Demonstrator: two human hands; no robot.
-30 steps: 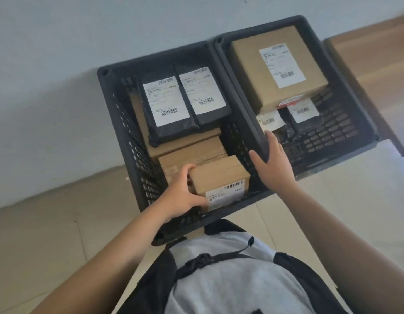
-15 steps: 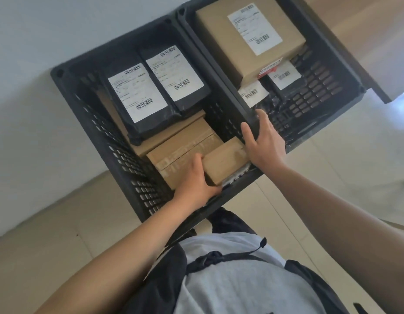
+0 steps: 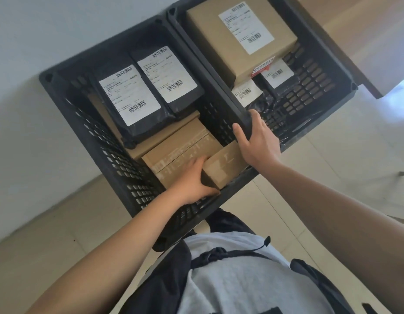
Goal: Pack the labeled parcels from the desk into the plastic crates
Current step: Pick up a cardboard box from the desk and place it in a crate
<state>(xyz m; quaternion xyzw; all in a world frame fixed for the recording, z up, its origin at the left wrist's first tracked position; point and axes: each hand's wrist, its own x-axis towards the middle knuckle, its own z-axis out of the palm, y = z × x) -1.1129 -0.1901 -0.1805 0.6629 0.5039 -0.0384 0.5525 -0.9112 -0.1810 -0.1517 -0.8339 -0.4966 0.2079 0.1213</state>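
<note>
**Setting small box into left crate**

Gripping a small box, the left hand has its fingers curled round the box's left end, thumb along the near edge. Box sits tilted in the near right corner of the left crate, resting on a taped box and against the crate's near wall. Right hand rests on the rim where the two crates meet, fingers curled over the divider, thumb spread toward the left crate; the heel of the hand touches the small box's far end.

Left crate also holds two black bags with white barcode labels, side by side, lying on top of a flat brown box. Right crate holds a large box with a label, on top of two more labelled parcels partly hidden beneath it. Both crates sit on the tiled floor by a white wall. A wooden table edge shows at upper right.
</note>
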